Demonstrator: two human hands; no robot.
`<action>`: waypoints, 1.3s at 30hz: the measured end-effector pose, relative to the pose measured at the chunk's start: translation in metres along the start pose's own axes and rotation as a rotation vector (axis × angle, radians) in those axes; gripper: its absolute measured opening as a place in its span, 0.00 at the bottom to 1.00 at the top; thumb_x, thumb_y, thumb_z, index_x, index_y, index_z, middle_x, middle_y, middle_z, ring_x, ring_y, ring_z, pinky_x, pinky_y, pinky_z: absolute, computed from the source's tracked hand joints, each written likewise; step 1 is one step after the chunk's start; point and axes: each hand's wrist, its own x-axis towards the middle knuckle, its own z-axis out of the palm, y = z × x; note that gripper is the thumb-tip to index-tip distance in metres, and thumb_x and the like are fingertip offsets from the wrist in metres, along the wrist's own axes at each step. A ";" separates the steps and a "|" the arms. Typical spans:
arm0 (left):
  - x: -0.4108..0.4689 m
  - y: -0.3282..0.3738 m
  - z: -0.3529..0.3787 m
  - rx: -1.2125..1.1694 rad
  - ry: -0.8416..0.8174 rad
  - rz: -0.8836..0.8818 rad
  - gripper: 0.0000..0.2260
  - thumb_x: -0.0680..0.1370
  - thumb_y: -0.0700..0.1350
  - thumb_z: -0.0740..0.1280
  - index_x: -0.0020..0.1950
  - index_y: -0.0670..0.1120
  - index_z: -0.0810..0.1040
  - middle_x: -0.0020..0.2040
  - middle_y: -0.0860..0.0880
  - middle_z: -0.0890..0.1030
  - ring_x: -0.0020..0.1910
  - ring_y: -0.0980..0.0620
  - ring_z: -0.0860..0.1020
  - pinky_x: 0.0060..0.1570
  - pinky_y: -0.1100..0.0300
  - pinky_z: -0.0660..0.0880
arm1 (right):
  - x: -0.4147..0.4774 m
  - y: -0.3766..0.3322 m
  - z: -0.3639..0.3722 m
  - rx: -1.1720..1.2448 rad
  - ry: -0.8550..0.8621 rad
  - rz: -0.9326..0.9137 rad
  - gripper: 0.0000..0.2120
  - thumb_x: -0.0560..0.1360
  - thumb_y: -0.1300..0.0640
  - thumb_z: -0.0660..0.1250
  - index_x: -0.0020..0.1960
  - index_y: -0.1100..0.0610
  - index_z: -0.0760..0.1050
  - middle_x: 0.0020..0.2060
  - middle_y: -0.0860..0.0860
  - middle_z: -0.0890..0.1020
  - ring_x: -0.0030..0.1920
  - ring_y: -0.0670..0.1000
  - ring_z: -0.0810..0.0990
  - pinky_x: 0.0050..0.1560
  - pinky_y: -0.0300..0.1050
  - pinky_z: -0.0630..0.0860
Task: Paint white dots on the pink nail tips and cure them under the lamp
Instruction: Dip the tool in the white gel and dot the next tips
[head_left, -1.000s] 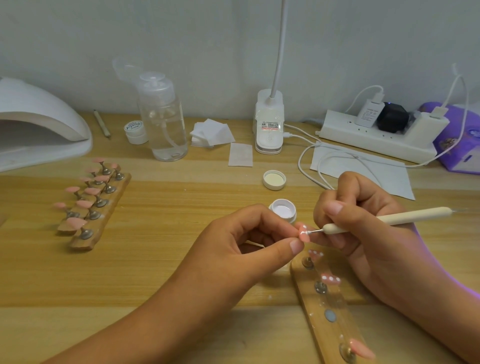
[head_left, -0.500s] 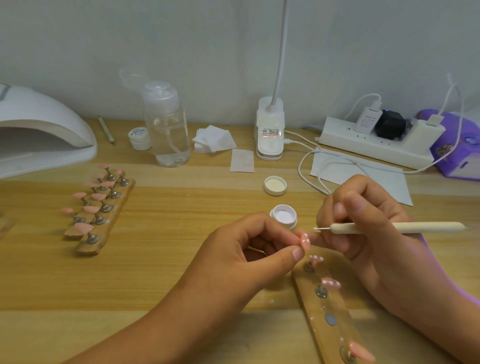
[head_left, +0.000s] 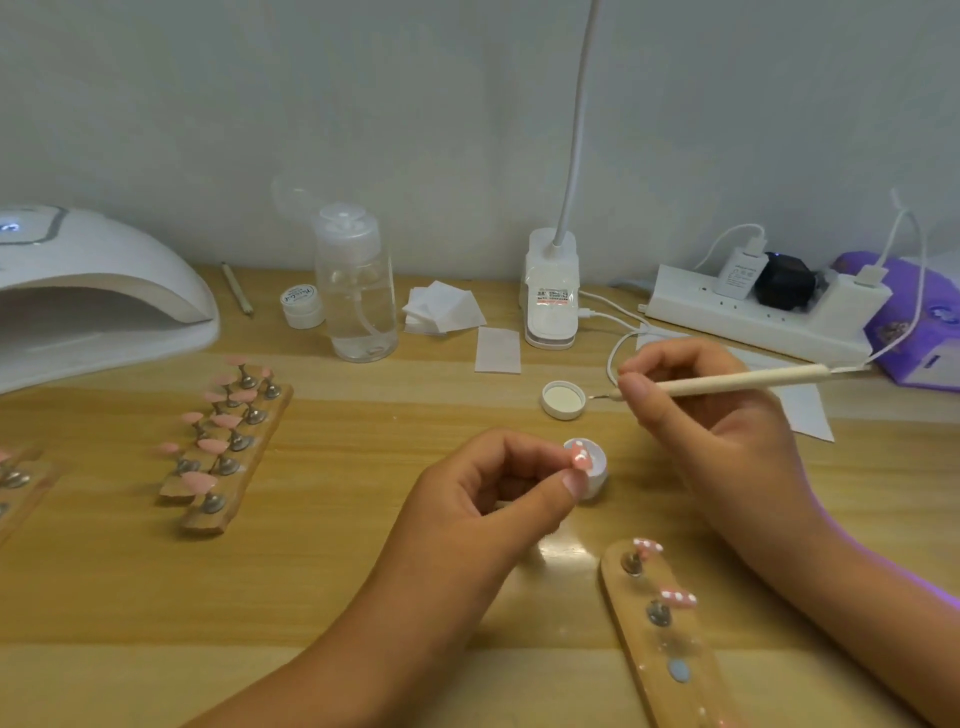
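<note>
Pink nail tip (head_left: 581, 460): I see it held at the thumb and forefinger of the left hand (head_left: 488, 493), white dots on it, just in front of the small white jar (head_left: 598, 475).
Left hand: fingers curled, pinching only that tip, above the worktop (head_left: 363, 519).
Right hand (head_left: 711, 415): closed in a pen grip round the dotting tool (head_left: 743, 382) — its metal point faces left, near the loose lid (head_left: 563, 399), apart from the tip.
Near holder (head_left: 670, 649): wooden strip below the right hand, two dotted tips on its far pegs.
Far holders (head_left: 228, 441): left of centre — rows of plain pink tips.
Lamp (head_left: 93, 291): white, at the far left edge.
</note>
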 end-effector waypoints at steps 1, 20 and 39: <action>0.000 0.001 0.000 -0.018 0.011 -0.003 0.04 0.68 0.48 0.75 0.41 0.54 0.84 0.37 0.56 0.83 0.35 0.63 0.77 0.37 0.71 0.73 | -0.001 0.002 0.000 -0.030 -0.013 -0.009 0.05 0.73 0.47 0.71 0.44 0.46 0.77 0.39 0.46 0.81 0.40 0.45 0.77 0.42 0.34 0.73; 0.002 -0.001 -0.001 -0.091 0.054 -0.022 0.07 0.65 0.51 0.72 0.41 0.54 0.85 0.36 0.55 0.83 0.35 0.63 0.78 0.36 0.71 0.74 | -0.002 0.005 0.008 -0.283 -0.237 -0.041 0.15 0.75 0.41 0.62 0.42 0.53 0.73 0.37 0.48 0.79 0.40 0.51 0.77 0.41 0.49 0.74; -0.002 -0.002 0.001 0.026 -0.094 -0.021 0.03 0.69 0.48 0.72 0.42 0.53 0.83 0.39 0.55 0.83 0.39 0.62 0.78 0.41 0.70 0.74 | -0.021 -0.010 -0.023 0.464 -0.023 0.073 0.06 0.69 0.55 0.71 0.43 0.49 0.76 0.39 0.47 0.78 0.41 0.45 0.78 0.51 0.44 0.79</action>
